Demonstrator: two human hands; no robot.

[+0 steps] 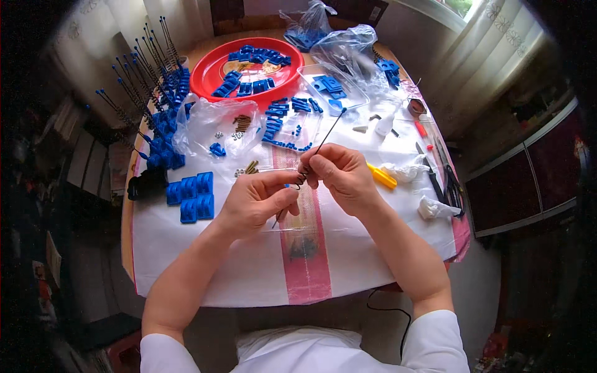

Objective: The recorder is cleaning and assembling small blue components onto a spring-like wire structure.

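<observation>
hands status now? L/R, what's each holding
Left hand: closed, pinching the lower part of the thin dark rod.
Right hand: closed, pinching the same rod higher up.

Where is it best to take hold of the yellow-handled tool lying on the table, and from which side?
Probably the yellow plastic handle itself, from above. It lies flat on the white table cover, partly hidden behind the right hand, with only its far end exposed.

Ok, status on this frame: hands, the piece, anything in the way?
Left hand and right hand both pinched on thin black rod, blue tip up. Held above white table cover. Yellow-handled tool beside right hand, not touching. Nothing blocking.
</observation>
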